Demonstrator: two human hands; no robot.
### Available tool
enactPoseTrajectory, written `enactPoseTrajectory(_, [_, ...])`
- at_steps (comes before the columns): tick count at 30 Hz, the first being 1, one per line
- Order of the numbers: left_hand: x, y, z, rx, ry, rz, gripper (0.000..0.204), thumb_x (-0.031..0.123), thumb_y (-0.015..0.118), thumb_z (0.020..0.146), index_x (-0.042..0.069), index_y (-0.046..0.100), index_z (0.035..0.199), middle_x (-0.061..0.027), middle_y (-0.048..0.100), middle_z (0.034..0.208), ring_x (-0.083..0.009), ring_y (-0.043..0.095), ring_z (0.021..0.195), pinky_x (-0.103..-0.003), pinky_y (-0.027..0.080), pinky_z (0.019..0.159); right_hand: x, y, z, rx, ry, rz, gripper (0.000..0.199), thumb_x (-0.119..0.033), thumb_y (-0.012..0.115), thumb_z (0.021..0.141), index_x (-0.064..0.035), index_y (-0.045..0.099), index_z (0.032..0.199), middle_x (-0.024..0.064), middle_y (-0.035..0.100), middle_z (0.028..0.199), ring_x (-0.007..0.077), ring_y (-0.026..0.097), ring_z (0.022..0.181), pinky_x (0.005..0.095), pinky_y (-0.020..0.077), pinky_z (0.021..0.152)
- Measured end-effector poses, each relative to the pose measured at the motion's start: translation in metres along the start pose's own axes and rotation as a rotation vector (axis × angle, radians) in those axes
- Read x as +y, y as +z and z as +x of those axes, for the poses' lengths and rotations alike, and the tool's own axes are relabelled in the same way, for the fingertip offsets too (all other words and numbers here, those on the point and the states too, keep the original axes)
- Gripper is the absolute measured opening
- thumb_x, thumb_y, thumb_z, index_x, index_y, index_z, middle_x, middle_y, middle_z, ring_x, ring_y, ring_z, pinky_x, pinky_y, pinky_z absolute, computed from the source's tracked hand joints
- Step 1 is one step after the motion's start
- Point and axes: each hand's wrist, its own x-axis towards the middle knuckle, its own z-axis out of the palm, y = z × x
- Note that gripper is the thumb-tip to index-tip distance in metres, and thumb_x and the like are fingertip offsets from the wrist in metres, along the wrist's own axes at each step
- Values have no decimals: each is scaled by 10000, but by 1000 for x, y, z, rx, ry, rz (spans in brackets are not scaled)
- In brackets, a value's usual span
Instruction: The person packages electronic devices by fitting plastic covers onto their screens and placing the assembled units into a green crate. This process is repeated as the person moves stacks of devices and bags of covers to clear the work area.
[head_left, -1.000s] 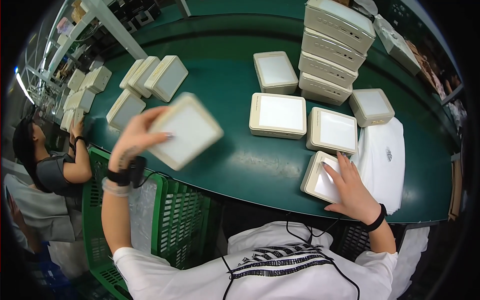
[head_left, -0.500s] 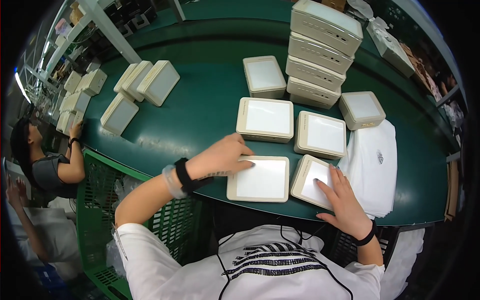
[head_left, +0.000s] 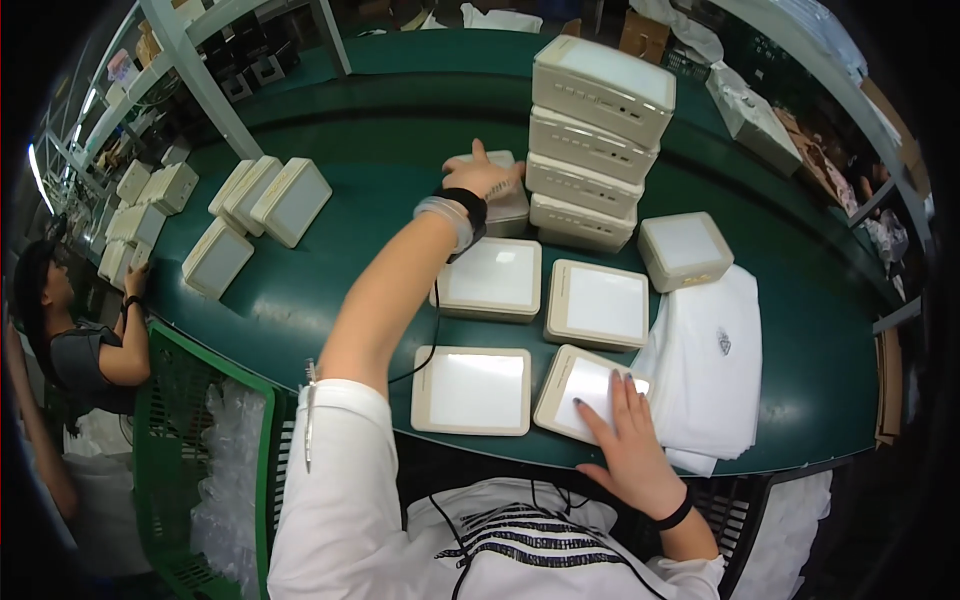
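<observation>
My left hand (head_left: 482,178) is stretched far forward, its fingers spread over the top of a beige box-shaped device (head_left: 507,213) left of a tall stack. My right hand (head_left: 633,450) lies with fingers extended on the white top of a tilted device (head_left: 572,388) near the table edge. Left of it lies a flat device (head_left: 472,390) with a white panel. Behind these two sit another device (head_left: 498,280) and a device (head_left: 598,303) beside it. Several devices with ports on their sides form the stack (head_left: 590,160).
A single device (head_left: 686,250) stands right of the stack, behind a folded white cloth or bag (head_left: 715,370). More devices (head_left: 290,202) lean at the left. A green crate (head_left: 265,450) holds clear plastic. A co-worker (head_left: 95,345) handles devices at far left.
My left hand has left the near-left device and reached forward to the far one beside the stack. My right hand stays on the tilted device. The whole view has shifted slightly.
</observation>
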Motion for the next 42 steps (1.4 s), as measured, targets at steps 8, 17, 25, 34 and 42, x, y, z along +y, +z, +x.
enactPoseTrajectory(8, [-14,-16,8,-14,-68,113,1102,599,695,633,132,195,1497,-310,234,1415,-437,412,1257,-437,403,1006,1,0,0,-17,2,-16,818,-238,794,698,-110,384,1395,341,127,1465,526,168,1350,570,219,1087])
enactPoseTrajectory(17, [-73,-52,30,24,93,184,1028,522,755,580,173,338,1453,-236,344,1372,-400,455,1226,-453,415,986,2,2,3,-32,27,4,816,-216,789,701,-109,376,1398,348,111,1468,529,149,1354,584,208,1084])
enactPoseTrajectory(25, [-98,-46,37,184,92,140,983,559,757,603,155,386,1418,-224,398,1326,-390,427,1236,-481,381,996,-3,3,1,-16,51,-5,811,-188,795,681,-93,391,1378,338,110,1476,522,144,1361,582,189,1093])
enactPoseTrajectory(34, [-246,-149,9,547,-152,550,894,336,808,644,64,370,1374,-215,578,1165,-353,578,1061,-459,475,893,-5,9,3,25,77,4,800,-168,793,673,-100,405,1370,330,126,1477,513,154,1362,572,200,1095])
enactPoseTrajectory(42, [-289,-176,-53,234,155,-438,705,255,826,618,1,563,1221,-123,661,1030,-233,629,970,-352,473,911,-1,11,5,65,88,-7,814,-133,794,659,-114,405,1373,314,130,1484,504,167,1360,572,210,1092])
